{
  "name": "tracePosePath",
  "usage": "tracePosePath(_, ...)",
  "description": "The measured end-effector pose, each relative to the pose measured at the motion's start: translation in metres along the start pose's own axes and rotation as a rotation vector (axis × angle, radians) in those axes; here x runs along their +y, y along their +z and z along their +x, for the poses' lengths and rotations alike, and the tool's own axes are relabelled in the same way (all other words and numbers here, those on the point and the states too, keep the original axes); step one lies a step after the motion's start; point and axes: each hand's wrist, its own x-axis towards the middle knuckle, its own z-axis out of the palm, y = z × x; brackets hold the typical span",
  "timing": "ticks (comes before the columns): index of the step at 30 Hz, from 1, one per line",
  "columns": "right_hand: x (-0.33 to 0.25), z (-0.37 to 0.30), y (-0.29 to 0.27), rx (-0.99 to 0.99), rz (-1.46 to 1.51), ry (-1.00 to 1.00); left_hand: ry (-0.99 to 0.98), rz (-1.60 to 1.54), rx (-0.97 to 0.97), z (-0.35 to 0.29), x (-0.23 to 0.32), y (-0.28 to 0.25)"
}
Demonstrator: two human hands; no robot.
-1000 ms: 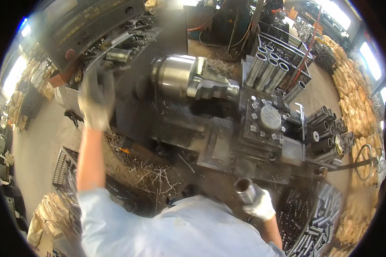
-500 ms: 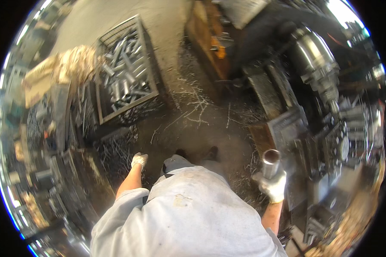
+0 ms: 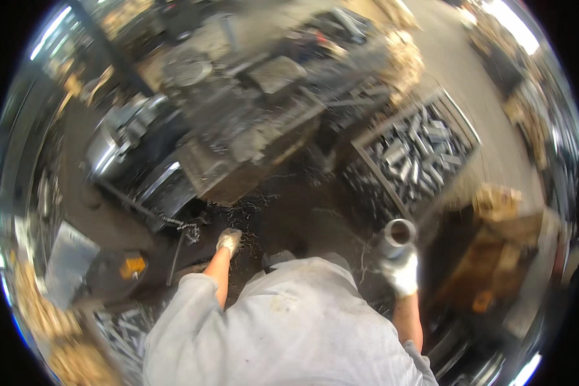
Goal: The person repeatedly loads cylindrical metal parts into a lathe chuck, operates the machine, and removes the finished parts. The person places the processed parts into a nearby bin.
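Note:
My right hand, in a pale work glove, is wrapped round a short, thick metal tube. Its round open end faces up, and the lower part is hidden by the glove. Out ahead of my body on the left hangs my left hand, gloved too. Nothing shows in it, and its fingers are too small and blurred to read. Beyond the tube, at the right, a metal crate holds many cut metal tubes.
Ahead on the left stands a lathe-like machine with a shiny chuck. Metal shavings litter the dark floor below it. A rusty brown box-like housing stands at right. An orange piece lies at left.
My view has swung left: the crate passed from the left side to the right, and another machine now stands ahead. The tube has stayed in my right hand.

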Motion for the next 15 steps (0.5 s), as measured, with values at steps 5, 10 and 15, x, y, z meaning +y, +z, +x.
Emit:
tracePosePath(5, -0.083, 0.125, 0.123, -0.415, -0.119, -0.327, 0.010, -1.094, 0.446, -0.052, -0.071, -0.060)
tracePosePath(10, -0.146, 0.229, 0.234, -0.635, 0.132, -0.552, -0.119, -0.944, 1.558, -0.112, -0.104, -0.113)
tracePosePath(15, -0.147, 0.283, 0.298, -0.660, 0.037, -0.535, 0.010, -0.491, 1.827, -0.139, -0.081, -0.153)
